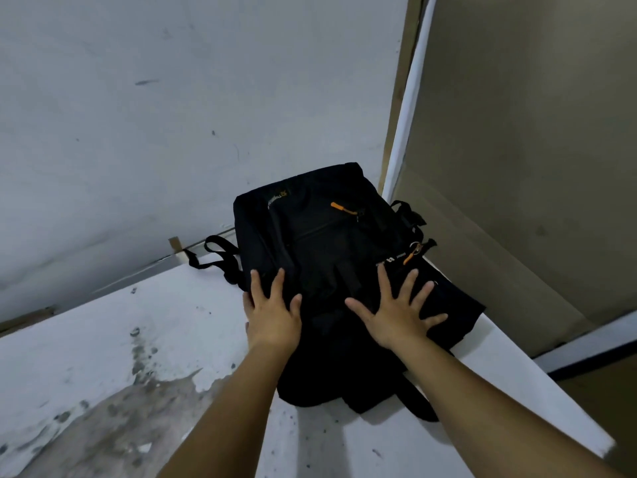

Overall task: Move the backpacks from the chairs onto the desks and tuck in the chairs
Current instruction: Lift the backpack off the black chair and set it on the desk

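A black backpack (331, 270) with orange zipper pulls lies flat on a white desk (144, 339), pushed into the corner where a scuffed white wall (172, 115) meets a brownish side panel (534, 150). The desk's paint is worn, with grey-brown stains near its front left. The left hand (272, 313) and right hand (401, 313) both rest palm-down on the backpack, fingers spread flat, gripping nothing. A loose strap (217, 253) trails left onto the desk.
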